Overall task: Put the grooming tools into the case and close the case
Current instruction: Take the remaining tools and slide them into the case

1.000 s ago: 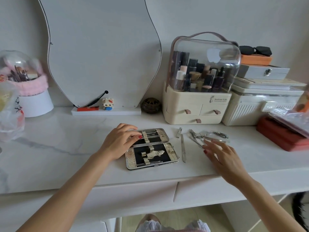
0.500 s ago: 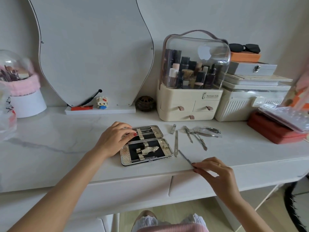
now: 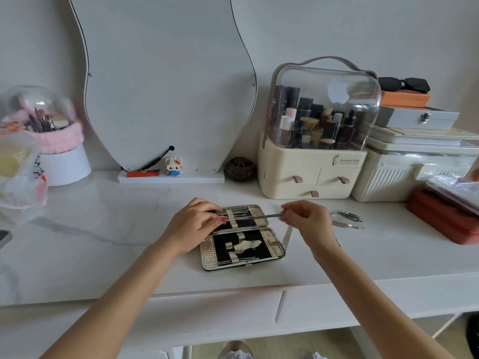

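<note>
Case point(image 3: 242, 238) lies open at frame centre, tool loops exposed. Our left hand point(image 3: 193, 225) rests on its upper half, fingers curled, steadying it. Right hand point(image 3: 307, 220) pinches slim file point(image 3: 269, 216), levelled to slide under loops. Clippers point(image 3: 348, 216) wait right, on desk point(image 3: 103, 229).

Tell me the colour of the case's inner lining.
Black lining in the open case, with pale gold textured ends; the head view shows it.
</note>
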